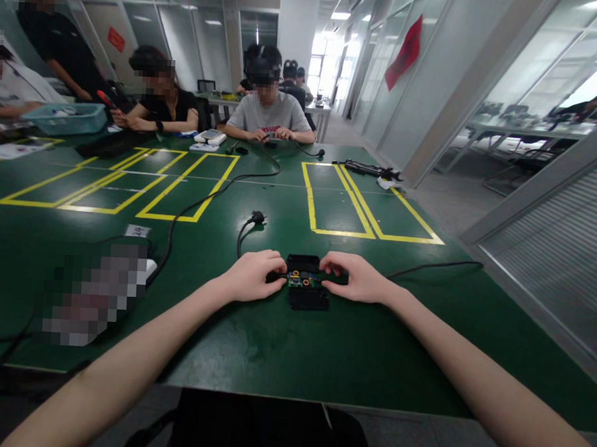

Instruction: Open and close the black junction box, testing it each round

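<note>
A small green circuit board [303, 281] with yellow-ringed coils lies between my hands. One black plastic case half [303, 259] is just beyond it, and another black case half [309, 300] lies on the near side. My left hand [256, 275] is closed at the board's left end, thumb and fingers around the black power cord where it meets the board. At the opposite end, my right hand [354, 278] has its fingers curled around the black output cable [336, 278]. The cord's plug [257, 218] rests on the table beyond my left hand.
The green table [251, 354] carries yellow tape outlines [338, 233]. A long black cable [220, 191] crosses the left side, near a blurred object [99, 296]. Black cables [369, 169] lie at the far right. Across the table sits a co-worker [269, 112]; a blue basket [68, 119] stands far left.
</note>
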`<state>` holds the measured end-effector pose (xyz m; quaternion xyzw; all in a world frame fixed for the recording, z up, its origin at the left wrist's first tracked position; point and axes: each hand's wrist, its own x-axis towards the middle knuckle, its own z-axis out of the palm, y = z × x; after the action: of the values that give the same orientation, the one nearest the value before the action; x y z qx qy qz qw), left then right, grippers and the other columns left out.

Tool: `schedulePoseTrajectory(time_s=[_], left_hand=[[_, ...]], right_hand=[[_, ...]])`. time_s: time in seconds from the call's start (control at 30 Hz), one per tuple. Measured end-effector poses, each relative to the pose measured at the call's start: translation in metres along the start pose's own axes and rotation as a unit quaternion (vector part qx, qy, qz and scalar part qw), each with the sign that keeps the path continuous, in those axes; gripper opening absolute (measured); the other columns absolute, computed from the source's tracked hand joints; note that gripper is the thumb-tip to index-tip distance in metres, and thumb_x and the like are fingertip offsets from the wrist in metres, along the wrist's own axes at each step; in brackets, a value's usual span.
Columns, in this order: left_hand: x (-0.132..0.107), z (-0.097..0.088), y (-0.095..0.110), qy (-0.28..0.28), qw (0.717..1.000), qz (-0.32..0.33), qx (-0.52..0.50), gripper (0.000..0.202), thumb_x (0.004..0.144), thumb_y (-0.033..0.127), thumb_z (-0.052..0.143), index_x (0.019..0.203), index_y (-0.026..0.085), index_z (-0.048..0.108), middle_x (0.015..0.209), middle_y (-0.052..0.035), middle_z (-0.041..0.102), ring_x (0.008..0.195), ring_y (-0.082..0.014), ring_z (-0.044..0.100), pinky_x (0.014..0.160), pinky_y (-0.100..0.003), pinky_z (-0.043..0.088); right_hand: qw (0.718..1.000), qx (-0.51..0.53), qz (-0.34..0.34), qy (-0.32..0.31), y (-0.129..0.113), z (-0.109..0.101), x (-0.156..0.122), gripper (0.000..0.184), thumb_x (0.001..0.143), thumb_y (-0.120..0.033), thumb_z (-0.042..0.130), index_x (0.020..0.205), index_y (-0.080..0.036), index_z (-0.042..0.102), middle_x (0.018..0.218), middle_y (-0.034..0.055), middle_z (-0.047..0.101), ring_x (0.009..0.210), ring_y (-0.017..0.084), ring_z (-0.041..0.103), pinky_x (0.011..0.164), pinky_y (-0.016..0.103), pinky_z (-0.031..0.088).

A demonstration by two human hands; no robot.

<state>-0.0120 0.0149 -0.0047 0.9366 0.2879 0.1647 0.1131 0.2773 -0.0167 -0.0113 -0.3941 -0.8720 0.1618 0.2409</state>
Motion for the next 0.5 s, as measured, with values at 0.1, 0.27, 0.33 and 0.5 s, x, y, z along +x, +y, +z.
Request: schedulePoseTrajectory(time_s=[0.1,0.27,0.33,0.5], left_hand=[[0.001,-0.001,-0.002,0.007,1.000,0.007,0.001,0.005,0.091,0.023,0.063,0.092,0.019,0.066,0.088,-0.0020,0.067,0.079,-0.0171,0.063,0.068,-0.027,0.045],[0.001,-0.002,0.002,0.061,0.997,0.012,-0.047,0.008,0.093,0.023,0.059,0.090,0.018,0.066,0.085,-0.0023,0.065,0.077,-0.0162,0.061,0.068,-0.026,0.044],[0.000,-0.002,0.005,0.074,0.993,0.016,-0.093,0.008,0.091,0.023,0.059,0.089,0.018,0.066,0.082,-0.0016,0.063,0.072,-0.0146,0.058,0.065,-0.025,0.043],[-0.002,0.000,0.013,0.026,0.977,0.033,-0.210,0.010,0.087,0.023,0.062,0.084,0.016,0.068,0.076,-0.0003,0.060,0.063,-0.0112,0.052,0.060,-0.023,0.041]], right_hand=[[1.000,0.008,0.007,-0.002,0.000,0.000,0.000,0.005,0.087,-0.025,0.065,0.088,-0.020,0.063,0.075,0.0000,0.063,0.064,0.014,0.058,0.061,0.026,0.044],[0.996,0.062,0.024,0.052,-0.007,-0.001,0.001,0.007,0.086,-0.026,0.064,0.083,-0.019,0.064,0.073,0.0015,0.064,0.064,0.014,0.058,0.061,0.026,0.046],[0.991,0.115,0.041,0.051,-0.011,-0.004,0.000,0.007,0.084,-0.026,0.066,0.081,-0.019,0.064,0.070,0.0005,0.063,0.062,0.013,0.057,0.059,0.026,0.045],[0.961,0.248,0.100,-0.071,-0.017,-0.010,-0.003,0.011,0.076,-0.027,0.070,0.077,-0.018,0.063,0.060,-0.0045,0.055,0.055,0.011,0.051,0.053,0.023,0.042]])
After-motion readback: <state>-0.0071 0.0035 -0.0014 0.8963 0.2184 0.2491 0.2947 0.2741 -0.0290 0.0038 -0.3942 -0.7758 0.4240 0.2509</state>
